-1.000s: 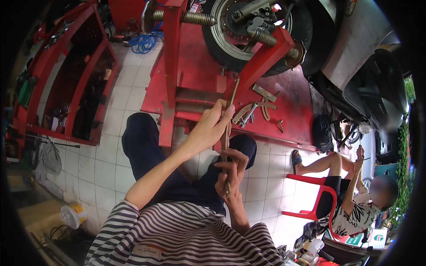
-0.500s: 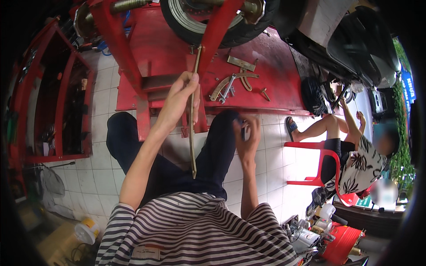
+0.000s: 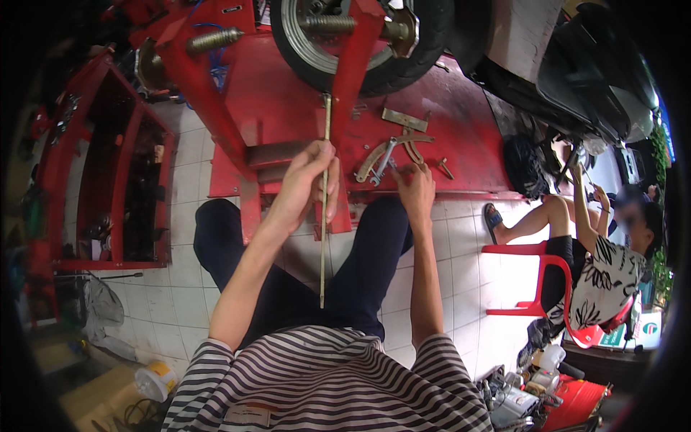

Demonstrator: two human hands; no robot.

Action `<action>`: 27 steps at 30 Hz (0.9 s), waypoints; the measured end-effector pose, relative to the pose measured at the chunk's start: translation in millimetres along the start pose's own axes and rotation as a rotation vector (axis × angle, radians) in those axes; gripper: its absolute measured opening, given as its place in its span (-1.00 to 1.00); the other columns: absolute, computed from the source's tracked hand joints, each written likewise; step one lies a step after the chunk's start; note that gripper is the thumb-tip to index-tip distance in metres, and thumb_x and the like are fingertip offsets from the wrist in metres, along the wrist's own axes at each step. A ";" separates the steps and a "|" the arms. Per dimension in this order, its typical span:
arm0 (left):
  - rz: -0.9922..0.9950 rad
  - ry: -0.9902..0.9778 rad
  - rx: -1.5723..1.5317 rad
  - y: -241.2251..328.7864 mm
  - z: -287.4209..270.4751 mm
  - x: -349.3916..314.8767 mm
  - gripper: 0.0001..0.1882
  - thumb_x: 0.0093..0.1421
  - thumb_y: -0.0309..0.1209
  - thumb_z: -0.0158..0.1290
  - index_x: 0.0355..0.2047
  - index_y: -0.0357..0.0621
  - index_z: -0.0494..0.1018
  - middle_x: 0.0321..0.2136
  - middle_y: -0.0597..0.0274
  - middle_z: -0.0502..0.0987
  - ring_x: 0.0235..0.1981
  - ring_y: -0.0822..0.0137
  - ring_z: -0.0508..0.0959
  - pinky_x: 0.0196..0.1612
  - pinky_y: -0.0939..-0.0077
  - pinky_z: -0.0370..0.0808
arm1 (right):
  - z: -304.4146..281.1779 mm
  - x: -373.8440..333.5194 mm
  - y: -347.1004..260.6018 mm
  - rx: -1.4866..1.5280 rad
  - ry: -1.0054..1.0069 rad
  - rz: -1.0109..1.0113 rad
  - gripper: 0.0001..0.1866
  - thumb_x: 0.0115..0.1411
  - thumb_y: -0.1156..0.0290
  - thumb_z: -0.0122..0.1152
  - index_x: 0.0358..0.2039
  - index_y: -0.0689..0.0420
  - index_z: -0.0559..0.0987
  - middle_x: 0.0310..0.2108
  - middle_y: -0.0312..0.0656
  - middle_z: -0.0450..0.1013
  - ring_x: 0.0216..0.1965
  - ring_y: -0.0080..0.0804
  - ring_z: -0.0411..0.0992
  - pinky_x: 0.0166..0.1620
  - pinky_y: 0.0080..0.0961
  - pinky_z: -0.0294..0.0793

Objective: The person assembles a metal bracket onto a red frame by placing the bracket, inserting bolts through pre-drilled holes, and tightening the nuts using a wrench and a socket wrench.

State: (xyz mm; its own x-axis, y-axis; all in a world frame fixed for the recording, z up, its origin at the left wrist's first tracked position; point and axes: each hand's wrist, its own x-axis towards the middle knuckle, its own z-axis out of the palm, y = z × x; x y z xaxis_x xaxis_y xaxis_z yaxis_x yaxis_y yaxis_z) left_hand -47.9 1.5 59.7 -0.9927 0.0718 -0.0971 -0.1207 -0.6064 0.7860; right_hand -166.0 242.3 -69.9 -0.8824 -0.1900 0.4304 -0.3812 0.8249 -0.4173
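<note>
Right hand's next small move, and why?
Probably close the right hand on the wrench: its fingertips are low over the red platform, just beside the wrench, and nothing shows in its grasp. Whether it touches anything is unclear. The left hand is taken up, holding the long bar.

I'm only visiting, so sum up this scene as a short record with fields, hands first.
Left hand: gripping a long metal bar
Right hand: over the near edge of the red platform, near a wrench; contact unclear
Also on platform: curved metal piece, bolt-like piece
Beyond: wheel
Off right: another person, seated on a red chair
</note>
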 end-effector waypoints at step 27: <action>-0.047 0.195 0.014 3.4 6.2 -17.9 -0.70 0.46 -0.16 -0.39 -0.28 -0.09 0.16 -0.71 0.27 0.19 -0.94 0.36 0.20 -0.91 0.51 0.24 | -37.9 83.4 -138.7 1.286 -0.079 0.006 -0.83 0.29 0.49 0.14 -0.40 0.28 0.38 -0.51 -0.21 0.47 -0.42 -0.61 0.45 -0.25 -0.63 0.39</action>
State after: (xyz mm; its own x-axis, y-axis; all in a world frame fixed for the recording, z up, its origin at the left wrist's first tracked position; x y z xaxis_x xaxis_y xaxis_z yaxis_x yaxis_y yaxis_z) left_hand -30.5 3.1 67.9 -0.9668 -0.0562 -0.2491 -0.1679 -0.5951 0.7859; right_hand -176.3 132.2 54.2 -0.8822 -0.2550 0.3958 -0.3284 -0.2692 -0.9054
